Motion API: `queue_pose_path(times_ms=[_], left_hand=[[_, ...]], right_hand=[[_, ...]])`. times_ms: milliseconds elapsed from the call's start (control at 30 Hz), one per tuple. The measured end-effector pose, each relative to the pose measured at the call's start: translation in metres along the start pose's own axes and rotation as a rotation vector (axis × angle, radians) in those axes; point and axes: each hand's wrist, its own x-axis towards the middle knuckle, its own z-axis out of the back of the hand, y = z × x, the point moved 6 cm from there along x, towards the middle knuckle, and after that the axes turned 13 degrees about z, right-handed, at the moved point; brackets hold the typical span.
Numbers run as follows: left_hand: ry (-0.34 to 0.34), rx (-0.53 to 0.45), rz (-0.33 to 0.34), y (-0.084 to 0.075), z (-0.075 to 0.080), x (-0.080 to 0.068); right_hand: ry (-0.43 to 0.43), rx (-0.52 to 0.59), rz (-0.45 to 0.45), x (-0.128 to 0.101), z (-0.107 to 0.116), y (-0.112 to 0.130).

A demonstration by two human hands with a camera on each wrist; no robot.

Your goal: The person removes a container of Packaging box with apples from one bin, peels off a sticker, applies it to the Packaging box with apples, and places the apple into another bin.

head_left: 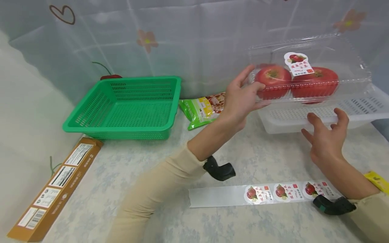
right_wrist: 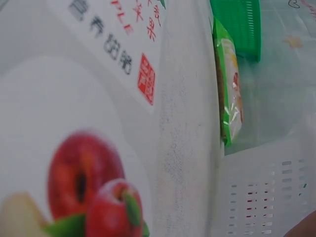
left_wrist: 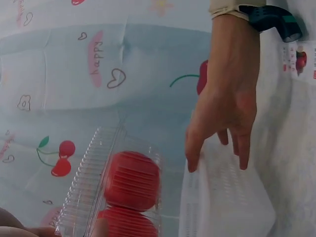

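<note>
My left hand point(head_left: 243, 92) grips the left end of a clear plastic box point(head_left: 343, 57), tilted and raised over a white basket point(head_left: 273, 126). Two red apples point(head_left: 273, 79) lie inside the box, and an apple-printed label point(head_left: 297, 63) is stuck on its lid. In the left wrist view the apples point(left_wrist: 132, 180) show through the ribbed side of the box. My right hand point(head_left: 329, 138) is at the front of the white basket, its fingers spread and bent; whether they touch its rim I cannot tell.
A strip of apple labels point(head_left: 218, 197) lies on the table in front. A green basket point(head_left: 120, 130) stands left, with a green snack packet point(head_left: 202, 109) beside it. A long brown carton point(head_left: 57, 185) lies at the far left, and a yellow packet point(head_left: 377, 180) at the right edge.
</note>
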Motion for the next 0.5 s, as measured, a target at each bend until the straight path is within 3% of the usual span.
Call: queue_pose_path(times_ms=[267,400,500], left_hand=[[-0.115,0.083,0.025,0.03,-0.053,0.04],[-0.125,0.048,0.035,0.05,-0.063,0.052],[-0.148,0.097,0.031,0.06,-0.067,0.057]], right_hand=[[-0.024,0.008,-0.005,0.003,0.006,0.002],[-0.053,-0.015,-0.024,0.0,0.011,-0.001],[-0.064,-0.031,-0.034,-0.002,0.014,-0.002]])
